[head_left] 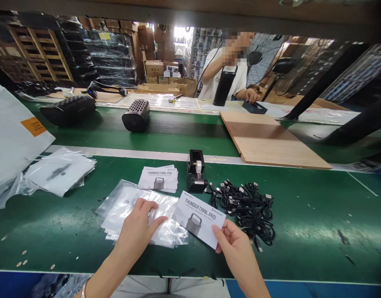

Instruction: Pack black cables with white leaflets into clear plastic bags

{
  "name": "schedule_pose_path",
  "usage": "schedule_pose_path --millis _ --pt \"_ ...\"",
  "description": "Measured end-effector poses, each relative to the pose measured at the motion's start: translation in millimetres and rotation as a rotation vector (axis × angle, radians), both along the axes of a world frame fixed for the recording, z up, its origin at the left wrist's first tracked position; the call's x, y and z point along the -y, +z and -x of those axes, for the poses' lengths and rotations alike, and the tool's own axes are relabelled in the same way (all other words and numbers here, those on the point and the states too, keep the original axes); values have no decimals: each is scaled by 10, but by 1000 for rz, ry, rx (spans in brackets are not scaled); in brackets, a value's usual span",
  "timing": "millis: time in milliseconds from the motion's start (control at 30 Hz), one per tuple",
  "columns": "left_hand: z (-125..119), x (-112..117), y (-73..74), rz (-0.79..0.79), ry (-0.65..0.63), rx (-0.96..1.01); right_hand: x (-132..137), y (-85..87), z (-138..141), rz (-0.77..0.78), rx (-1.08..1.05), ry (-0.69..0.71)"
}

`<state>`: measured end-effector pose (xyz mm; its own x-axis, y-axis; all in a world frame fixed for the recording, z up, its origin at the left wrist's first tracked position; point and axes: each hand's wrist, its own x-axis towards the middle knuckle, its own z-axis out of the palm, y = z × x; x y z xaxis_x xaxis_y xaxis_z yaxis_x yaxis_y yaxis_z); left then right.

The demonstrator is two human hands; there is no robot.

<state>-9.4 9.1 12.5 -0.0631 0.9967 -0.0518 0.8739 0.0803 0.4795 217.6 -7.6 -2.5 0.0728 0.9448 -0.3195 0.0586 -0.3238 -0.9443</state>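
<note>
My right hand [237, 244] pinches the lower right corner of a white "Thunder Trail Pro" leaflet [198, 217], held just above the green table [317, 223]. My left hand [137, 229] lies on a pile of clear plastic bags [128, 207], fingers bent and pressing on the top bag. A stack of the same leaflets [158, 179] lies just behind the bags. A heap of coiled black cables [249, 207] sits to the right of the held leaflet.
A black tape dispenser [196, 171] stands behind the leaflet. More bagged sheets [58, 170] and a white sack [10, 132] lie at left. Two black speakers [136, 115] [68, 109] and a wooden board [265, 138] lie farther back. A person across the table holds a tall black speaker [224, 86].
</note>
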Motion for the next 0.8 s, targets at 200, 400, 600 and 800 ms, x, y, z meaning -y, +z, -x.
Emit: schedule_pose_path --millis 200,400,600,800 --pt "14 -30 0 22 -60 -1 9 -39 -93 25 -1 46" --pt "-78 -31 29 -5 -45 -26 2 -43 -119 11 2 29" --pt "-171 -47 -28 17 -114 -27 4 -29 -126 -5 -9 11" --pt "-142 12 43 -1 -157 15 25 22 -35 13 -56 -41"
